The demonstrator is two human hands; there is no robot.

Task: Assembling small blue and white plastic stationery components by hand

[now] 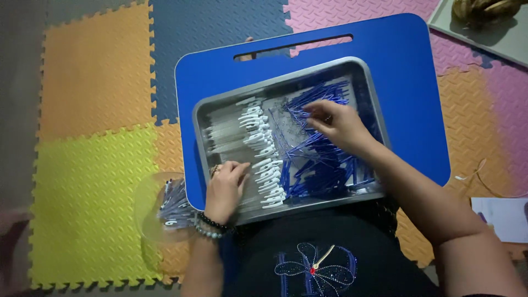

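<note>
Far left: foam floor mat (93,165), interlocking tiles in orange, yellow, blue, pink. A clear round container (157,212) sits on it, just beside the lap desk's left edge, holding a bundle of finished pens (175,203).

Blue lap desk (407,82) carries a metal tray (286,74). Tray contents, left to right: clear pen barrels (225,132) in a row, white caps (264,159) in a column along the middle, blue pen parts (319,170) piled loose across the right half.

Left hand (224,190): at the tray's lower left, resting over the near ends of the barrels, just left of the cap column. Fingers curled down onto the parts, ring visible, bead bracelet at the wrist. Whether the grip is closed on a piece: cannot tell, palm side hidden.

Right hand (336,124): over the upper part of the blue pile, fingertips pinched together on thin blue parts at the pile's top. Grip looks closed on one or a few of them; exact count unreadable.

Hands are well apart, cap column between them.

Far right: grey board (495,38) at the top corner, white paper (503,217) on the mat.
</note>
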